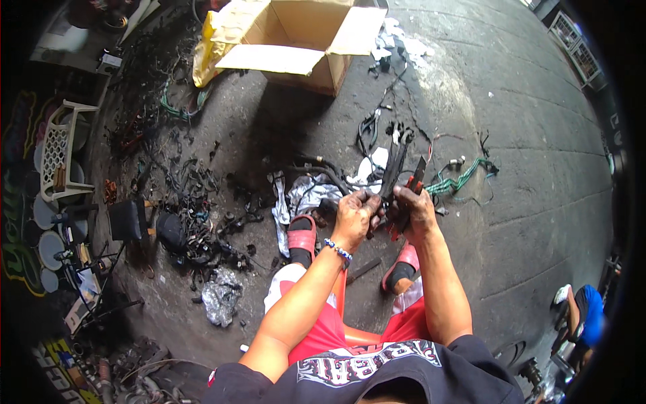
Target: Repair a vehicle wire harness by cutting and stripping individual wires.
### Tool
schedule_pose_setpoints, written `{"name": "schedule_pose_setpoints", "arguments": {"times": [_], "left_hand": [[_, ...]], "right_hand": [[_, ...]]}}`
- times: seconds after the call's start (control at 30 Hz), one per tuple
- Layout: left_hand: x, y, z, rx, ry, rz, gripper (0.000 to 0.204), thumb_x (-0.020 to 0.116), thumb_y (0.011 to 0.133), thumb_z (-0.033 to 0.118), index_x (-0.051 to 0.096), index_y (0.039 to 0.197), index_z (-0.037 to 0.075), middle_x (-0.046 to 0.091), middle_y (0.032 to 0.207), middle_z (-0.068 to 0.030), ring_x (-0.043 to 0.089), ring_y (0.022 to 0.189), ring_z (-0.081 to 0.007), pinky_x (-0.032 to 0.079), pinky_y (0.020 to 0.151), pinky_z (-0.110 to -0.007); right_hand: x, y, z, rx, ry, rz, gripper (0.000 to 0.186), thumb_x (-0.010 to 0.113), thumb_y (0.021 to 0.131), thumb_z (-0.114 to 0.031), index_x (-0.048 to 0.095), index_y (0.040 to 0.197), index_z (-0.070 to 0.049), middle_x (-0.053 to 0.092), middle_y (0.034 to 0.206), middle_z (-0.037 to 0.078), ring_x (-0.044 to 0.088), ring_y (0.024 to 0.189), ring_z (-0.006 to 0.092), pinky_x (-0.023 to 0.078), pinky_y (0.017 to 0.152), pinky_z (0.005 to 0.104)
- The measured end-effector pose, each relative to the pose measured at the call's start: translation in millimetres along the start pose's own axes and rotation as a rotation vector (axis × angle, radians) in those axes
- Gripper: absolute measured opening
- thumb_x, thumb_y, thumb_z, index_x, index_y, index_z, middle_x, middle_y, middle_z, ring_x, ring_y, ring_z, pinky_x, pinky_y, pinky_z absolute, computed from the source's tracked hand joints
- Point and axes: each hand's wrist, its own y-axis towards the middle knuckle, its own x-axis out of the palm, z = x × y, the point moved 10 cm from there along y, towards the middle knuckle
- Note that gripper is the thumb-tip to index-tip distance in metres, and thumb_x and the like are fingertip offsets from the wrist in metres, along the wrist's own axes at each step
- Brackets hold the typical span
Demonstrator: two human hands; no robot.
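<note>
My left hand (358,217) is closed around a black wire harness (392,165), whose bundled strands run up and away over the floor. Close beside it, my right hand (416,210) grips a red utility knife (416,183). The knife's dark blade points up and away, next to the harness. Both sets of fingertips look blackened. Just beyond my hands, black-handled pliers (368,128) lie on the floor. A green bundle of wires (461,180) spreads out to the right of my right hand. Whitish cloth (311,196) lies under and left of the harness.
An open cardboard box (340,73) stands at the far side, with a yellow sack (206,50) against it. Scraps of black wire and connectors (195,222) litter the left floor near a crumpled clear plastic bag (221,297). Another person in blue (591,313) is at the right edge.
</note>
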Motion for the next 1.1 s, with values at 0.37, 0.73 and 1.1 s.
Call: {"name": "schedule_pose_setpoints", "arguments": {"times": [0.37,0.73,1.1], "left_hand": [[6,-1,-2,0.045,0.106,-0.014,0.013,0.055,0.085,0.013,0.057,0.079,0.002,0.058,0.067,-0.0034,0.052,0.053,-0.0071,0.038,0.044,-0.018],[-1,4,8,0.111,0.194,-0.04,0.016,0.055,0.086,0.015,0.058,0.076,0.002,0.057,0.065,-0.0007,0.05,0.051,-0.0067,0.04,0.047,-0.02],[-6,5,7,0.113,0.061,0.017,0.014,0.056,0.085,0.013,0.058,0.079,0.0,0.057,0.068,-0.0007,0.048,0.053,-0.0061,0.039,0.047,-0.022]], "right_hand": [[-19,-1,12,-0.033,0.049,0.155,0.013,0.056,0.073,-0.006,0.049,0.062,-0.008,0.048,0.054,0.001,0.047,0.044,0.0125,0.038,0.041,0.0258],[-2,1,-7,-0.16,-0.047,0.013,0.007,0.057,0.076,-0.009,0.055,0.07,-0.006,0.054,0.06,0.001,0.051,0.047,0.0115,0.04,0.043,0.0246],[-4,-3,-18,-0.222,-0.208,0.072,0.01,0.061,0.074,-0.011,0.059,0.076,-0.001,0.056,0.065,0.0,0.05,0.056,0.0073,0.038,0.051,0.022]]}}
